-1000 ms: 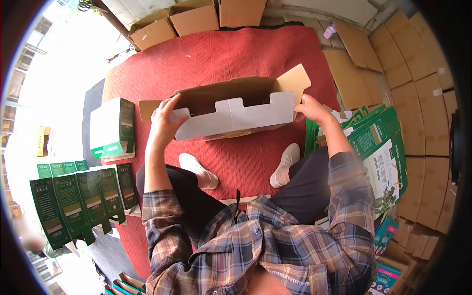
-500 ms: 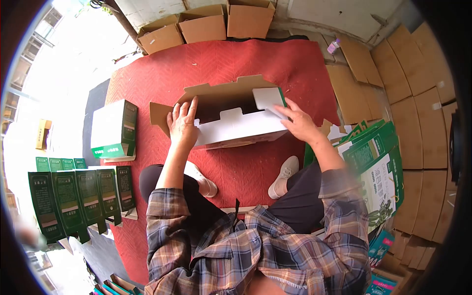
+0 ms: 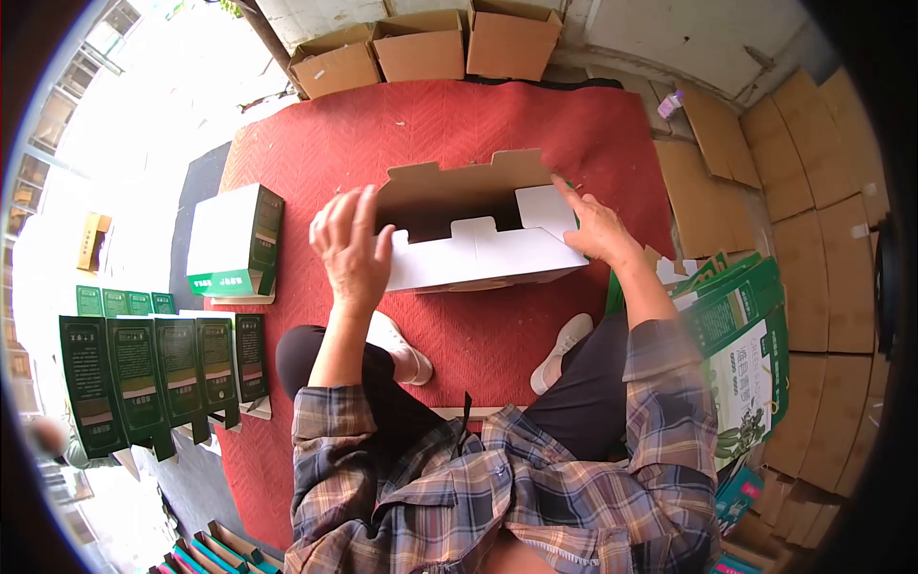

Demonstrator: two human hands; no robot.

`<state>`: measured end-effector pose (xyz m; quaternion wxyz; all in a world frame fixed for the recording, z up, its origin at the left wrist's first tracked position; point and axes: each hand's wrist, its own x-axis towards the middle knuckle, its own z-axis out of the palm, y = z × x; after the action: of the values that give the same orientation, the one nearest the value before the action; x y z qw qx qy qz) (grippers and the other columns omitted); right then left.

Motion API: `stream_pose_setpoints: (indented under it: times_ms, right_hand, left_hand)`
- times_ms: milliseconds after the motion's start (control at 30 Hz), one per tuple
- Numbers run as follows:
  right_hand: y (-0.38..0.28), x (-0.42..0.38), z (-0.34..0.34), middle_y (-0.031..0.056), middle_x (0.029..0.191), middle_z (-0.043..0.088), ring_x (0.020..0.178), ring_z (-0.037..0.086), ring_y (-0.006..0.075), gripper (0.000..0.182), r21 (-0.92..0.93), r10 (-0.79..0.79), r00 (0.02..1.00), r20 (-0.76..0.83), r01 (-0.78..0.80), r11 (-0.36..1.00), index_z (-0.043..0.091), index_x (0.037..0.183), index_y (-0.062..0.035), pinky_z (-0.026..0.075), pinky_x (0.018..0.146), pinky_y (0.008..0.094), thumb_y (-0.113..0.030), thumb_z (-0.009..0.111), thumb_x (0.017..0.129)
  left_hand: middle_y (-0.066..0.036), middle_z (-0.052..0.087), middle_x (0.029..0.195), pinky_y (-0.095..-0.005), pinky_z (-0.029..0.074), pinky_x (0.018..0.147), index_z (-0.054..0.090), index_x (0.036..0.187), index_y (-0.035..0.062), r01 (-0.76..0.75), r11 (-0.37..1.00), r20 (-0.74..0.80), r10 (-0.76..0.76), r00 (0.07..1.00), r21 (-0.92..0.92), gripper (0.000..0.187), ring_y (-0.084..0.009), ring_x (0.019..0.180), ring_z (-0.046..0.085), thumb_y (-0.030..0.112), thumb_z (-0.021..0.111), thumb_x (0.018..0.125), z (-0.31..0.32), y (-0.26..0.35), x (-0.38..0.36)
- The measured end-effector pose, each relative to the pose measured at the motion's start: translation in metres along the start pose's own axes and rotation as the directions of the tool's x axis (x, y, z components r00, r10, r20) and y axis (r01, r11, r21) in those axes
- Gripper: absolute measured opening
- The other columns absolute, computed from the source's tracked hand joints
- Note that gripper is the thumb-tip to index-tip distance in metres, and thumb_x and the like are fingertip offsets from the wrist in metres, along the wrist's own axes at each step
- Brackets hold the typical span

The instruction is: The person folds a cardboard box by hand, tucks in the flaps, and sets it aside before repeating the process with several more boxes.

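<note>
An open cardboard box [image 3: 478, 258] stands on the red mat in front of me, its brown inside showing and its white front flap with a tab folded toward me. At its left end my left hand [image 3: 349, 249] has its fingers spread, covering the side flap there; the thumb is by the box corner. My right hand [image 3: 602, 230] is at the right end with the index finger stretched along the edge, beside a white side flap [image 3: 545, 206] folded inward. The right hand's lower fingers are partly hidden.
A closed white and green box [image 3: 225, 239] and a row of green cartons [image 3: 158, 373] stand at left. Flattened green boxes [image 3: 751, 335] lean at right, near stacked brown cartons [image 3: 798, 277]. Open brown cartons [image 3: 421, 53] line the far edge of the red mat [image 3: 459, 120].
My left hand has shifted to the outer left side of the box, and the brown left flap that stuck out is no longer visible. The view has turned slightly.
</note>
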<state>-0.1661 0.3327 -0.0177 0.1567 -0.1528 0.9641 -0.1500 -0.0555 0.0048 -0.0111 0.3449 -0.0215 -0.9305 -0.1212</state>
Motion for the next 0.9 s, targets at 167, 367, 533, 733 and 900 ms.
stream_pose_setpoints:
  times_ms: [167,367,533,733,900]
  right_hand:
    - [0.0,0.0,-0.004,0.022,0.112,0.053,0.105,0.056,0.042,0.09,0.024,0.026,0.999,0.037,-0.027,0.999,0.02,0.147,-0.0317,0.044,0.094,0.0462,-0.011,0.057,0.068]
    - [0.005,-0.002,0.004,0.0207,0.107,0.055,0.102,0.057,0.0403,0.091,0.014,-0.005,1.0,0.018,0.005,1.0,0.019,0.147,-0.0308,0.045,0.092,0.0459,-0.011,0.059,0.068]
    - [0.003,-0.012,0.006,0.0194,0.109,0.057,0.103,0.057,0.0379,0.091,0.076,-0.011,0.998,-0.063,0.016,0.997,0.019,0.147,-0.0286,0.045,0.091,0.045,-0.01,0.061,0.068]
    - [0.017,-0.001,0.015,0.015,0.119,0.057,0.11,0.054,0.0349,0.062,0.156,-0.076,0.994,-0.076,0.087,0.984,0.042,0.134,-0.0169,0.044,0.094,0.0416,-0.012,0.063,0.076]
    - [0.02,0.011,0.02,0.0115,0.118,0.056,0.112,0.053,0.0305,0.039,0.505,0.007,0.999,-0.052,0.02,0.863,0.05,0.118,-0.0125,0.041,0.095,0.0387,-0.027,0.063,0.085]
  left_hand:
    - [-0.011,0.055,0.118,-0.0335,0.042,0.091,0.048,0.125,0.0023,0.441,0.578,0.06,-0.559,0.827,-0.686,0.042,-0.022,0.108,0.051,0.023,0.061,0.091,0.012,-0.038,-0.019]
    - [-0.009,0.061,0.101,-0.0377,0.044,0.089,0.072,0.08,0.0098,0.336,0.93,0.424,-0.247,0.871,-0.148,0.006,-0.0308,0.102,0.05,0.015,0.069,0.077,0.033,-0.029,-0.041]
    - [-0.009,0.057,0.1,-0.0392,0.044,0.089,0.068,0.083,0.0094,0.324,0.944,0.503,-0.25,0.827,-0.064,0.02,-0.0321,0.104,0.047,0.01,0.075,0.065,0.032,-0.02,-0.037]
    - [-0.011,0.058,0.099,-0.0396,0.045,0.087,0.066,0.085,0.0069,0.274,0.96,0.512,-0.206,0.834,-0.061,0.016,-0.0328,0.098,0.05,0.007,0.071,0.07,0.027,-0.022,-0.036]
    - [-0.012,0.057,0.102,-0.0393,0.045,0.083,0.059,0.107,0.0061,0.71,0.589,0.402,-0.585,0.704,-0.387,0.03,-0.0263,0.09,0.055,0.015,0.069,0.081,0.043,-0.045,-0.039]
